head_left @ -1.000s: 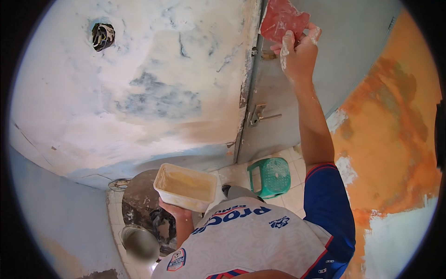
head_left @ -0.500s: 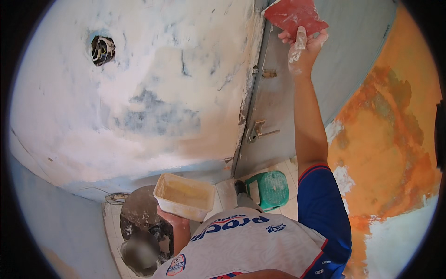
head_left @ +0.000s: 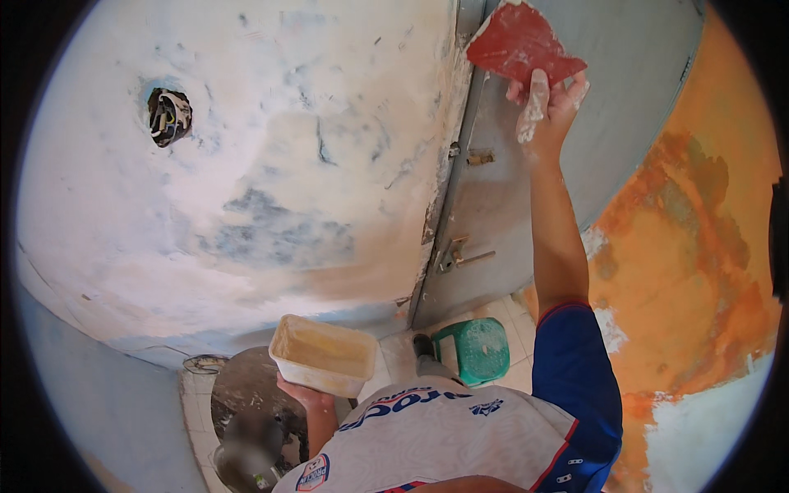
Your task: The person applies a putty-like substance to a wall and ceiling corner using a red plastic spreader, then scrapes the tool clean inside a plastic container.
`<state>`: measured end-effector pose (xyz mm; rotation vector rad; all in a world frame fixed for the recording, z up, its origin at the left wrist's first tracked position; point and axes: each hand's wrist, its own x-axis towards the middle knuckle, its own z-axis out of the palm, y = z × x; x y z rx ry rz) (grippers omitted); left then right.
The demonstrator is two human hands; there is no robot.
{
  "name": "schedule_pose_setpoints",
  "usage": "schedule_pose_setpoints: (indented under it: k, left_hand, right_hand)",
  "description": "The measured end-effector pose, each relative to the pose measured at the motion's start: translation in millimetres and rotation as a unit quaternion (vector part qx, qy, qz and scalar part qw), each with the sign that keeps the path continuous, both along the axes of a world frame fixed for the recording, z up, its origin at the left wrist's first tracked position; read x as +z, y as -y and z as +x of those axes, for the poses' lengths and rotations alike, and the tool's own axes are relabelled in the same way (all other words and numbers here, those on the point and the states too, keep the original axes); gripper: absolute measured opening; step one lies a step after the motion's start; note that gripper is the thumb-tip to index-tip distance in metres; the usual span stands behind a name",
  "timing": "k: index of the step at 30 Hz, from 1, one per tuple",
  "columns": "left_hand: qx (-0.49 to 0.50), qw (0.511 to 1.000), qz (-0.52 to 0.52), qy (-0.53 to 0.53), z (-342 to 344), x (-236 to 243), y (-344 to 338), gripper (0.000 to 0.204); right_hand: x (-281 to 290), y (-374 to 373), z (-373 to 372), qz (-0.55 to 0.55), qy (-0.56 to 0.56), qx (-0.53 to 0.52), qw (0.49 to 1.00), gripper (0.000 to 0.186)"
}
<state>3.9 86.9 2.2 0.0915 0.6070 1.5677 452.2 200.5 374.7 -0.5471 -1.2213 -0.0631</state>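
Observation:
My right hand (head_left: 549, 111), smeared with white compound, grips a flat red scraper (head_left: 518, 39) high up at the seam between the patchy white wall (head_left: 329, 107) and grey metal door (head_left: 608, 99); whether the blade touches cannot tell. Low in front of my body, my left hand (head_left: 306, 393) holds a cream plastic tub (head_left: 325, 353) by its underside and left end. Its inside looks coated with pale yellowish residue.
A green plastic stool (head_left: 481, 349) stands on white floor tiles (head_left: 197, 411) beside my foot. A dark, stained round surface (head_left: 242, 378) lies below the tub. Wires show in a wall hole (head_left: 168, 115). The door has a lever handle (head_left: 472, 256). An orange-patched wall (head_left: 682, 246) flanks the right.
The scene has shifted down in the picture. My right hand and scraper sit higher against the wall and door than before, with the blade turned flatter. My left hand still holds the tub.

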Motion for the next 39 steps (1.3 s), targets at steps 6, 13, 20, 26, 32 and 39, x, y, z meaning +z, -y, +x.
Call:
schedule_pose_setpoints:
  k: [6,13,20,26,32,39]
  left_hand:
    - [-0.009,1.000,0.025,0.002,2,-12,-1,0.065]
    - [-0.006,1.000,0.007,-0.016,2,-13,5,0.065]
    - [0.003,0.999,-0.015,-0.030,2,-2,12,0.065]
    - [-0.018,1.000,-0.002,-0.009,-2,-8,16,0.065]
    - [-0.009,1.000,-0.014,-0.018,-6,-22,24,0.066]
    - [-0.002,1.000,0.017,-0.019,-16,-33,25,0.069]
  right_hand:
    - [-15,-1,12,-0.040,0.018,-0.009,0.999,0.038]
    - [-3,-2,7,-0.009,0.009,-0.007,1.000,0.037]
    - [-36,2,7,-0.049,0.033,-0.002,0.998,0.038]
    - [-14,2,-3,-0.027,0.021,-0.004,0.999,0.039]
    - [-44,6,5,-0.067,0.025,-0.017,0.997,0.039]
    - [-18,3,-7,-0.012,-0.002,0.016,1.000,0.038]
